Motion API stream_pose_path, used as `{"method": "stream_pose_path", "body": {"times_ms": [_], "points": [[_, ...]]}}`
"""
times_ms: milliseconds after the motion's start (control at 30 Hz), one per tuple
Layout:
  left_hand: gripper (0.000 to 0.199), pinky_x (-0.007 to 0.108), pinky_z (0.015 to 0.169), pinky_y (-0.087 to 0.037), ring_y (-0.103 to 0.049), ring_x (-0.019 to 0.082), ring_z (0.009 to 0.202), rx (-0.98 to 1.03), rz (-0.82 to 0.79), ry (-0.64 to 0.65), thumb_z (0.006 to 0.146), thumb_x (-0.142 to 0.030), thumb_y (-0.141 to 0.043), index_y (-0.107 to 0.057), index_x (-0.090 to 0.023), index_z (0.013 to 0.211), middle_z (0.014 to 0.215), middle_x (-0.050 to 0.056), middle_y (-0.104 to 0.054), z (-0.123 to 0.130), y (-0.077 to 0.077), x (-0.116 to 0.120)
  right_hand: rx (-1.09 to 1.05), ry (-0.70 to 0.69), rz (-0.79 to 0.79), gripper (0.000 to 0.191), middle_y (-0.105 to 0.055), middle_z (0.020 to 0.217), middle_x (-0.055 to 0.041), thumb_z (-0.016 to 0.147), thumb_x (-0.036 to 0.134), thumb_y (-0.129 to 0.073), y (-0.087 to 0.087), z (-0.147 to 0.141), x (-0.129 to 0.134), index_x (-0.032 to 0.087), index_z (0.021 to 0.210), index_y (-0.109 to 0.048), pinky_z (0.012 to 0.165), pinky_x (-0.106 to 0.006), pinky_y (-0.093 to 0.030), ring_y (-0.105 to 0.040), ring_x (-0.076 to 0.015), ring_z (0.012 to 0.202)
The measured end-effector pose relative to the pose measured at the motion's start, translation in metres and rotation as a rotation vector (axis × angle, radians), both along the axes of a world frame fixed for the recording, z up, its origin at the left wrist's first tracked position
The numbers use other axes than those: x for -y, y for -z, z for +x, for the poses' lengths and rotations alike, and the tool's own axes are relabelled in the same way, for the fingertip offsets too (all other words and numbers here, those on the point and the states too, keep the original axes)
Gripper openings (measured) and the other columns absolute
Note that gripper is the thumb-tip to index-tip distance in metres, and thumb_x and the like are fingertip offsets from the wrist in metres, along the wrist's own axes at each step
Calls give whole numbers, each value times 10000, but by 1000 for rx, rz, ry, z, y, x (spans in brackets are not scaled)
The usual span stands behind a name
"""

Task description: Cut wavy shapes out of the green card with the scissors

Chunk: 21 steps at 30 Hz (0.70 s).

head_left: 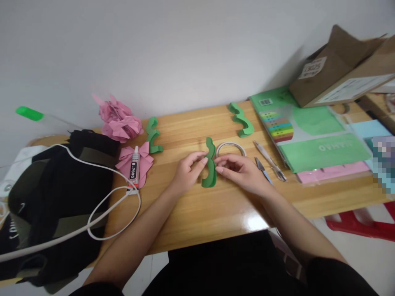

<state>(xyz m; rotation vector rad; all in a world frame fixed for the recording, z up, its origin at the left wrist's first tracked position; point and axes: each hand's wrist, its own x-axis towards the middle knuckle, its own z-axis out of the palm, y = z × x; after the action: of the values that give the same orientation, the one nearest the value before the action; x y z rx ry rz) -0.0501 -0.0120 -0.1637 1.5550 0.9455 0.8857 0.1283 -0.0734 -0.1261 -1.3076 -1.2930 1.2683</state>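
Note:
A wavy green paper piece [210, 164] stands between my two hands over the middle of the wooden table. My left hand [191, 169] pinches its left edge between thumb and fingers. On the other side, my right hand [236, 170] has its thumb and fingertips closed on the right edge. Just behind my right hand lies a roll of tape [231, 144], partly hidden by the fingers. Two similar green wavy pieces rest farther back, one at the left [152, 135] and one at the right [241, 120].
Pink folded paper flowers [119, 119] and a glue tube [133, 166] are at the left, beside a dark bag [61, 189] and a white cable. Toward the right are a pen [270, 159], a craft knife [262, 169], a green paper pack [321, 139] and a cardboard box [345, 70].

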Motion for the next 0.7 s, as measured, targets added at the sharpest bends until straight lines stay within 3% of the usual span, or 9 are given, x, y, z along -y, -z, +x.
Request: {"method": "stream_pose_path", "body": {"times_ms": [267, 433, 700], "points": [[276, 298, 810, -506, -660, 177, 850, -27, 37, 38, 823, -382, -622, -697, -176, 992, 911, 64, -722, -2, -3, -1, 38, -4, 3, 225, -611, 693, 6, 760, 327, -689, 2, -2, -1, 165, 912, -649, 529, -250, -429, -515, -104, 565], [243, 314, 863, -513, -677, 196, 952, -9, 29, 37, 852, -354, -585, -703, -177, 968, 1019, 82, -738, 0, -3, 0, 46, -14, -5, 173, -603, 704, 15, 714, 244, -648, 6, -2, -2, 178, 871, -621, 507, -236, -409, -495, -90, 532], [174, 313, 774, -568, -712, 180, 816, 90, -66, 2, 778, -284, -656, -725, -170, 890, 906, 71, -766, 0, -6, -5, -39, 58, -165, 198, -625, 647, 25, 618, 227, -704, 5, -3, -4, 173, 782, -609, 497, -227, -430, -532, -86, 503]]}}
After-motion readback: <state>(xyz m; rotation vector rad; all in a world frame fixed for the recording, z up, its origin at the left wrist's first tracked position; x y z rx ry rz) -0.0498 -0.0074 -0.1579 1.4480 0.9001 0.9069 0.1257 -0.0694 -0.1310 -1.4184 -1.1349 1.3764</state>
